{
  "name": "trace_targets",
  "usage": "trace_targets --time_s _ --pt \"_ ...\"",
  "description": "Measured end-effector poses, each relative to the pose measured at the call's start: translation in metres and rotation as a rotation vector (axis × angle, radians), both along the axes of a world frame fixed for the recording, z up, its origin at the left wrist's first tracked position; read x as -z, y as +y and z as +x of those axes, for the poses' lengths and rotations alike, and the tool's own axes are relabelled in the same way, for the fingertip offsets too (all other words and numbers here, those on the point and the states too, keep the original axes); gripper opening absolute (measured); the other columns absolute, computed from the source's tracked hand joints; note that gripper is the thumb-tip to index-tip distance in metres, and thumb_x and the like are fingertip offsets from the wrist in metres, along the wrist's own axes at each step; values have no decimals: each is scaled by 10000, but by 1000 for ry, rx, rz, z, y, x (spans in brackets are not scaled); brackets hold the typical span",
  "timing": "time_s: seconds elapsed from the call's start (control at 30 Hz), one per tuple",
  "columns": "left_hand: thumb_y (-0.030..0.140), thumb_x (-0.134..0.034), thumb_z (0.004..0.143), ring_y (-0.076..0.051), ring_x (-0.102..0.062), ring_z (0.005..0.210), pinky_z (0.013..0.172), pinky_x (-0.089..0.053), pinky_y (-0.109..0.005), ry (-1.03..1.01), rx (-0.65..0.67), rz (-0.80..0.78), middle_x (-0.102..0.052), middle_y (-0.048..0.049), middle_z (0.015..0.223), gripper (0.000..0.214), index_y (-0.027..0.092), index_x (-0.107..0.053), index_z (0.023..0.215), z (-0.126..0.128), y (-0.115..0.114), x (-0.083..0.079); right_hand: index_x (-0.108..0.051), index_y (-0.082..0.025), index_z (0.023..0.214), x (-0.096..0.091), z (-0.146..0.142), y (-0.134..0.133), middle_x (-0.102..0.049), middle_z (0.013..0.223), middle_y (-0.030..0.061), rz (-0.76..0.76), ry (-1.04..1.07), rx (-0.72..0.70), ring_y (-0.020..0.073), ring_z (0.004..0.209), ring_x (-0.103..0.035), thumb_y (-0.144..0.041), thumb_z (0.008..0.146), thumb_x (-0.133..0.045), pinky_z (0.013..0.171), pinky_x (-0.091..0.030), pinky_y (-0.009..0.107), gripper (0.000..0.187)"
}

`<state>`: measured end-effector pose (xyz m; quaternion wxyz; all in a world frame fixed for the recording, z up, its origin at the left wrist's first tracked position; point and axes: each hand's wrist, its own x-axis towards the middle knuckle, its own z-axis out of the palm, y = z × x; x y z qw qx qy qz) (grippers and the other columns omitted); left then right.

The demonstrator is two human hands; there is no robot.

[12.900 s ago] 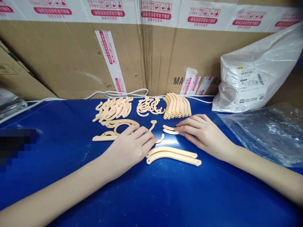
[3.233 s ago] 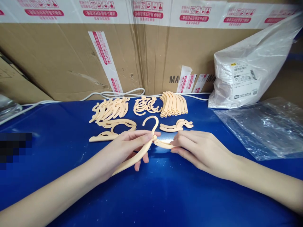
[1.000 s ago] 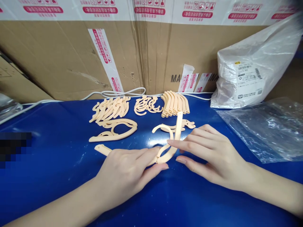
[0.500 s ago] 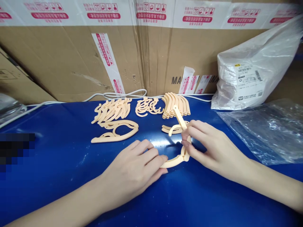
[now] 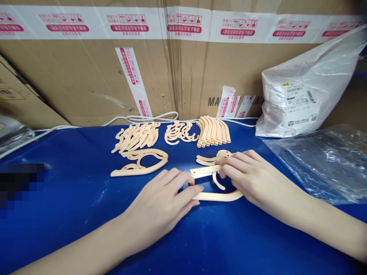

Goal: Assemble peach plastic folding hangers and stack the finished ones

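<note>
A cream plastic folding clothes hanger [image 5: 216, 196] is between my hands, just above or on the blue table. My left hand [image 5: 164, 202] pinches the end of its lower curved arm between thumb and fingers. My right hand [image 5: 248, 172] grips the upper arm near the right-hand bend, with fingers closed over it. A thin curved hook hangs down between the two arms. The hanger's joint is hidden behind my right hand. Just behind it lie a few loose cream pieces [image 5: 205, 159]. A folded hanger [image 5: 151, 167] rests to the left.
Along the back lie piles of wavy arms [image 5: 137, 135], small hooks [image 5: 179, 131] and curved arms [image 5: 213, 130]. A white cable [image 5: 114, 120] runs before cardboard boxes [image 5: 189, 72]. At right are a white parcel bag [image 5: 295, 103] and clear plastic wrap [image 5: 318, 164].
The upper arm of the hanger has swung down to the left, from sticking up to nearly level. My right hand has turned with it; my left hand keeps its hold on the lower arm.
</note>
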<state>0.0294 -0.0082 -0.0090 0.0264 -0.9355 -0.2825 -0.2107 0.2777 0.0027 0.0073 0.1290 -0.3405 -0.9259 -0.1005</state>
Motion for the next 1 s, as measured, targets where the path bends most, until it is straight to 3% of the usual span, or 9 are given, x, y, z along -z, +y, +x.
trace_targets --time_s 0.23,0.43,0.57,0.7,0.83,1.0 --pt "177 -372 969 -209 -541 890 762 -469 -340 61 19 -95 -606 -82 1001 300 153 -579 1185 -2 0 -1 -615 -151 961 2 0 -1 -644 939 80 13 -56 11 227 874 -581 -136 960 -405 774 -389 366 210" --pt "215 -414 970 -198 -526 856 760 -438 -327 50 25 -89 -617 -53 937 231 179 -607 1092 -3 0 0 -632 -149 904 2 -15 -19 -603 844 56 -20 73 -125 192 762 -537 -330 952 -489 688 -404 325 235" --pt "314 -477 959 -185 -518 828 728 -411 -309 5 65 -159 -623 -41 906 199 193 -623 1019 -4 -3 -4 -594 -149 822 8 -19 -24 -559 777 35 -86 43 -175 169 709 -504 -190 971 -426 653 -396 310 228" --pt "372 -403 979 -166 -542 831 740 -433 -294 -212 -2 -383 -619 -32 922 265 200 -590 1056 -3 -3 -17 -578 -140 856 6 -16 -26 -558 756 36 -85 -22 -234 175 683 -490 -158 978 -387 620 -387 314 227" --pt "250 -385 985 -131 -571 875 790 -445 -258 -366 -150 -442 -622 1 948 209 203 -585 1022 6 18 -29 -569 -127 982 5 -16 -30 -578 776 33 -58 -87 -300 166 635 -480 -129 962 -397 582 -373 315 174" --pt "154 -446 948 -157 -576 969 865 -445 -290 -145 -6 -255 -642 -30 989 185 157 -626 992 37 64 -39 -546 -132 1060 7 -16 -33 -574 741 19 -17 -125 -348 152 528 -463 -123 967 -332 471 -305 319 234"
